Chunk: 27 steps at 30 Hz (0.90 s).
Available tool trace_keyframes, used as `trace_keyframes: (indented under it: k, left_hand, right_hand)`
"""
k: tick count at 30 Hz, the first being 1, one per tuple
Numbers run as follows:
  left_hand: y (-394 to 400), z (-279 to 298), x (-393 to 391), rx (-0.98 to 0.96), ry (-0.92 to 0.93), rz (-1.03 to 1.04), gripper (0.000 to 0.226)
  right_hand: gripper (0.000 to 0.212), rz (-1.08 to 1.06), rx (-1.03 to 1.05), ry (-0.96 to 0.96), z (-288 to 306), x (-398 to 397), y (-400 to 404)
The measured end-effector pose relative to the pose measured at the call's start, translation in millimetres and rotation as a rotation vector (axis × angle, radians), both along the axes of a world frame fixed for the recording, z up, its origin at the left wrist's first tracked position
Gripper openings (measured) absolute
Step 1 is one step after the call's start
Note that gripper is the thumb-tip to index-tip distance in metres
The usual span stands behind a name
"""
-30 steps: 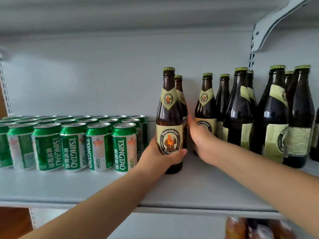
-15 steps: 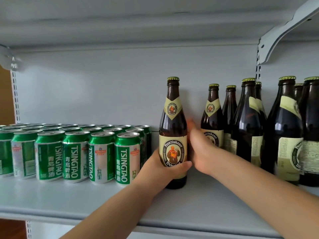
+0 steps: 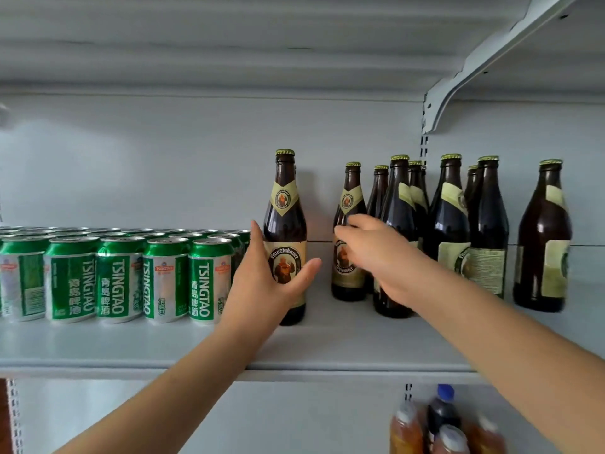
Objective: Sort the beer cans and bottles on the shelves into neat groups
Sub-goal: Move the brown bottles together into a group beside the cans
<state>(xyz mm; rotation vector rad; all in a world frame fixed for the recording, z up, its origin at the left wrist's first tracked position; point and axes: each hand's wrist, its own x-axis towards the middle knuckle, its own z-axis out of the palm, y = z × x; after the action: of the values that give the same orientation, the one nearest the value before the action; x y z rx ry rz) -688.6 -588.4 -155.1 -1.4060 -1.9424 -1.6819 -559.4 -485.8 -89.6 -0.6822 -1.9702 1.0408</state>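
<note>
Shelf (image 3: 343,342) w/ green cans (image 3: 131,276) left, brown bottles (image 3: 458,231) right. Left hand (image 3: 265,286) wraps front bottle (image 3: 285,237); right hand (image 3: 376,253) loosely open near next bottle (image 3: 350,204), holding nothing.

A bare gap on the shelf (image 3: 327,342) separates the lone bottle (image 3: 285,224) from the bottle cluster (image 3: 425,231) at 3 o'clock. Green cans (image 3: 114,276) crowd its 9 o'clock side, and the shelf's front strip lies open at 6 o'clock.
</note>
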Motion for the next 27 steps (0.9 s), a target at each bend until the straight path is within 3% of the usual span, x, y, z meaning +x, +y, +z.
trace_keyframes:
  k: [3, 5, 7, 9, 12, 15, 19, 23, 26, 27]
  left_hand:
    - [-17.0, 13.5, 28.9, 0.300, 0.429, 0.129, 0.063]
    - [-12.5, 22.3, 45.5, 0.366, 0.540, 0.062, 0.034]
    - [7.8, 31.3, 59.3, 0.182, 0.338, -0.058, 0.023]
    - [40.6, 33.1, 64.5, -0.164, 0.091, -0.116, 0.038]
    - [76.7, 27.7, 68.9, -0.495, -0.066, -0.196, 0.070]
    - [86.2, 17.3, 72.8, -0.434, -0.075, -0.228, 0.066]
    - [84.1, 7.9, 67.2, -0.305, 0.044, -0.073, 0.062]
    - [73.4, 9.1, 62.1, -0.279, 0.084, 0.026, 0.055]
    - [63.7, 14.4, 56.1, -0.313, 0.033, -0.001, 0.050]
    - [60.2, 16.0, 54.5, -0.322, 0.020, -0.013, 0.048]
  right_hand:
    - [0.032, -0.263, 0.406, 0.148, 14.4, 46.4, 23.9]
    - [0.031, -0.470, 0.637, 0.096, 22.8, 58.8, 43.1]
    - [0.039, -0.604, 0.798, -0.085, 26.1, 58.1, 54.0]
    - [0.048, -0.682, 0.876, -0.313, 26.6, 49.3, 57.4]
    - [0.047, -0.681, 0.819, -0.389, 31.9, 36.2, 56.5]
    - [0.052, -0.635, 0.702, -0.361, 45.4, 27.7, 59.6]
    - [0.058, -0.579, 0.697, -0.372, 52.2, 15.3, 55.6]
    - [0.077, -0.445, 0.455, -0.222, 47.2, 18.9, 46.7]
    - [0.060, -0.544, 0.597, -0.230, 30.9, 22.1, 58.0]
    - [0.049, -0.523, 0.558, -0.252, 23.6, 19.6, 63.4]
